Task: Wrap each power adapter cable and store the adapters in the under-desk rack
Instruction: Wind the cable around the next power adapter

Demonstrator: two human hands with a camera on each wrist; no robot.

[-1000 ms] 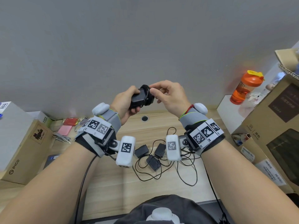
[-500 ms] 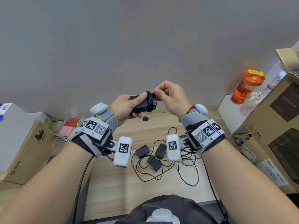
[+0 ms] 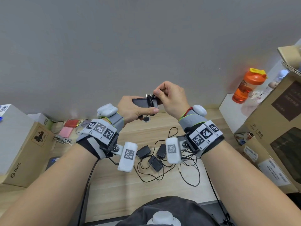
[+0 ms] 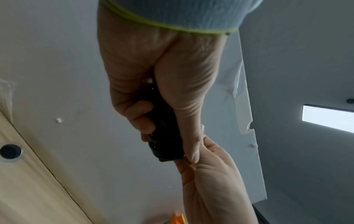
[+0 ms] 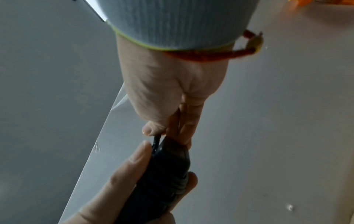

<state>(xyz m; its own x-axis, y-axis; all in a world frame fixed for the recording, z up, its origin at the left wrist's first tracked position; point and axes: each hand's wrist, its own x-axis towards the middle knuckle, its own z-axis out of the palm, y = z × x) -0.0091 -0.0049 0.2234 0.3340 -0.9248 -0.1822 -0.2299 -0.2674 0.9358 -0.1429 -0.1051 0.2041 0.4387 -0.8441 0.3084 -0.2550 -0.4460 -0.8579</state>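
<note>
Head view: even, soft indoor light, moderately bright, with faint shadows under the cables [image 3: 164, 175] on the table [image 3: 114, 190]. Wide-angle distortion bows the table edge and stretches the forearms toward the lower corners. An orange glow from the bottle [image 3: 249, 86] tints the wall [image 3: 146, 38] beside it. Centre detail is fairly sharp. Left wrist view: dimmer, soft focus throughout; a bright ceiling light panel [image 4: 327, 118] at right is overexposed. Right wrist view: dim, greyish, blurred, the near thumb [image 5: 122, 171] strongly out of focus.
</note>
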